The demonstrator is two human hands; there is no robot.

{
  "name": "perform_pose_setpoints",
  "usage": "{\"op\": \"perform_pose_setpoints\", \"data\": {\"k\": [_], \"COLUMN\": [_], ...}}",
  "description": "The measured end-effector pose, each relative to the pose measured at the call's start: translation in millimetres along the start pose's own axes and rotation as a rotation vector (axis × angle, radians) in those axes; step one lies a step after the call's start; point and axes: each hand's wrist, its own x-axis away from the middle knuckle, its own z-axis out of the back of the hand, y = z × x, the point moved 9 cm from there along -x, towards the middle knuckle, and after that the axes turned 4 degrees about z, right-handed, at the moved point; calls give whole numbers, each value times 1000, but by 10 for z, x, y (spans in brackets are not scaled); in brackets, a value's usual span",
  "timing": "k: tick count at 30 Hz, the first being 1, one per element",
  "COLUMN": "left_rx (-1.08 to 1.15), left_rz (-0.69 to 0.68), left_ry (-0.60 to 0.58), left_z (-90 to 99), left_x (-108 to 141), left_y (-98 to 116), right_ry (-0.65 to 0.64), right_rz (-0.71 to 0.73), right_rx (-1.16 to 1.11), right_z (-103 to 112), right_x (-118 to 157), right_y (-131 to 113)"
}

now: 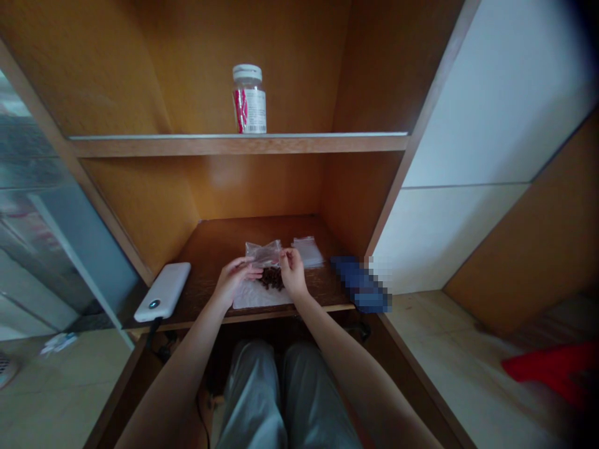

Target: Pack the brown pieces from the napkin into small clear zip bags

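Note:
On the lower shelf, a clear plastic bag (262, 251) is held up between my hands, its far part raised and creased. My left hand (234, 279) has the bag's left side between thumb and fingers, with some fingers stretched over the dark pieces. At the bag's right side, my right hand (292, 272) pinches the edge. A small heap of dark brown pieces (271, 279) lies between the hands, on a whitish translucent sheet (257, 298). What the pieces are is too small to tell. Just behind my right hand lie flat clear zip bags (307, 252).
A white power bank (163, 292) with a dark cable lies at the shelf's left. A blurred-out blue object (360, 284) sits at the right front corner. Above, a clear bottle with a white cap (249, 103) stands on the upper shelf (299, 144). My knees are under the lower shelf's front edge.

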Motion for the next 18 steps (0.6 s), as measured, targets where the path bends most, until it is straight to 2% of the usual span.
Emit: {"op": "perform_pose_setpoints", "data": {"k": [4,9,14,18], "left_rx": [25,15,3,81], "left_rz": [13,-69,-56,-50], "left_ry": [77,177,208,203], "left_z": [60,149,173,152], "left_x": [35,93,151,188], "left_y": [-21,-12,-40,5], "right_ry": [-40,-74,-74,-57], "right_rz": [-10,10,-3,-1], "right_rx": [-22,20,14,19], "right_z": [-34,-65,-66,-44], "right_x": [17,33,40,33], "right_y": [9,35,21,-8]}}
